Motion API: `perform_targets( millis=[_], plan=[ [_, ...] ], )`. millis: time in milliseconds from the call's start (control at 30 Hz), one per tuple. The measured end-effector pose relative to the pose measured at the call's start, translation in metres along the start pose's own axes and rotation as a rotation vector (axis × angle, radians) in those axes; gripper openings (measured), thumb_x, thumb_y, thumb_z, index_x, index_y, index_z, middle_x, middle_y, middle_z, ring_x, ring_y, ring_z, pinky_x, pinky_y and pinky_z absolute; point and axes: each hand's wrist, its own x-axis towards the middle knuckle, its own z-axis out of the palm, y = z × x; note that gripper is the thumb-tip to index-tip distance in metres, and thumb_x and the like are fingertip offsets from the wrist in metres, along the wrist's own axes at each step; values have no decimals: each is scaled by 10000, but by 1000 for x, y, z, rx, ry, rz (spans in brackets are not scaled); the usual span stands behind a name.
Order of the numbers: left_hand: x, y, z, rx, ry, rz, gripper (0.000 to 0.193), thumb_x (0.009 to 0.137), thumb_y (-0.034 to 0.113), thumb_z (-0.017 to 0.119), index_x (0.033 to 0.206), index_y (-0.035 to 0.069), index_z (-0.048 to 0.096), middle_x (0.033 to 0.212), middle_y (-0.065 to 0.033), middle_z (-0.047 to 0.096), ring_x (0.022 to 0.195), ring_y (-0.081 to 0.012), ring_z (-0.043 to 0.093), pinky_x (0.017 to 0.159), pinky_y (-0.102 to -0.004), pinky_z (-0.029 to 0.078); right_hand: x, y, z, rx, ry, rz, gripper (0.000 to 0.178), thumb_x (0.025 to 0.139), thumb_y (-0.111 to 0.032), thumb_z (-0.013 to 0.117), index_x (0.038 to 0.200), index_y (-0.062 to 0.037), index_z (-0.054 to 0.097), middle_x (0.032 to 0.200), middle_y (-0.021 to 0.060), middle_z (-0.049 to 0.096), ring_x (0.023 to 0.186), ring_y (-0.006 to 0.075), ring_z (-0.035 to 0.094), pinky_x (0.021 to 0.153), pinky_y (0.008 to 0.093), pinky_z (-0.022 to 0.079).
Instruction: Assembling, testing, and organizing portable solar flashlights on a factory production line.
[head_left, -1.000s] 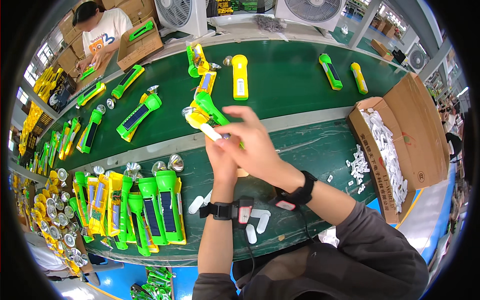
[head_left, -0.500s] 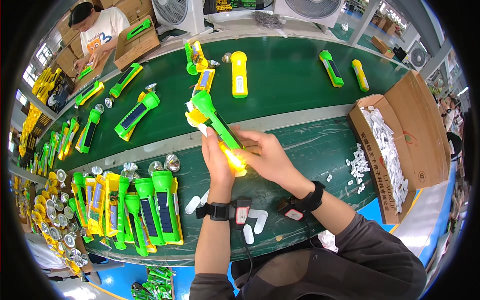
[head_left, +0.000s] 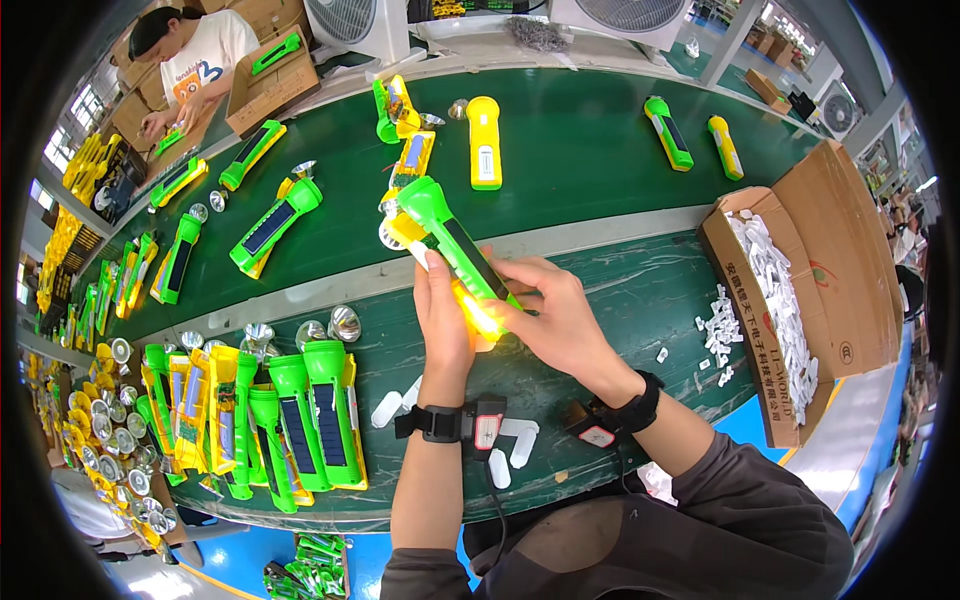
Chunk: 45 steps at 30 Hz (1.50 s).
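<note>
A flashlight with a green half and a glowing yellow half is held tilted in front of me, above the bench. A dark panel runs along the green half, and a round reflector hangs out beside its head. My left hand is wrapped round the yellow side from the left. On the right, my right hand has its fingers and thumb pressed on the lower end of the green half. Whether the two halves touch along their whole length is hidden by my fingers.
Several green and yellow flashlights with loose reflectors lie left on the bench. More, including a yellow flashlight, lie on the green belt. Right stands a carton of white plastic pieces. White covers lie near my wrists. A co-worker sits far left.
Both hands and the flashlight have shifted slightly right, and more of the reflector shows beside the flashlight's head. The co-worker's head and hands have moved a little left.
</note>
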Motion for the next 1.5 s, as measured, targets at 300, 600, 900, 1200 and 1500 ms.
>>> perform_targets(
  millis=[300,600,900,1200,1500],
  plan=[
    [0,-1,-1,-1,-4,48,419,1013,389,346,1201,28,447,1046,-169,627,972,-252,633,820,-362,534,4,10,0,104,-30,-11,433,801,-11,659,1217,46,553,1053,167,589,933,244,640,819,339,535],
    [-2,2,1,-3,-40,27,424,1014,399,335,1199,34,447,1053,-183,631,905,-215,641,775,-339,547,-4,13,3,55,41,-74,407,790,-12,679,1178,57,576,1071,169,594,940,246,635,811,325,528],
    [-2,3,4,-3,-27,37,424,1015,397,336,1213,37,442,1062,-180,627,935,-219,632,796,-343,532,-4,18,2,39,54,-76,420,785,-8,686,1185,52,574,1111,174,590,984,250,633,831,321,525],
    [-5,-1,9,34,-53,95,363,998,262,441,1267,20,410,1145,-126,566,1057,-236,593,864,-354,506,-5,24,6,-90,98,-157,404,736,11,713,1120,61,598,1077,159,603,910,262,625,769,329,508],
    [0,-2,3,191,-153,75,308,925,90,530,1212,24,439,1102,-112,585,965,-202,608,819,-328,507,22,2,-32,-268,126,-207,391,805,-208,700,1095,38,607,1102,195,631,1023,309,605,871,372,467]
  ],
)
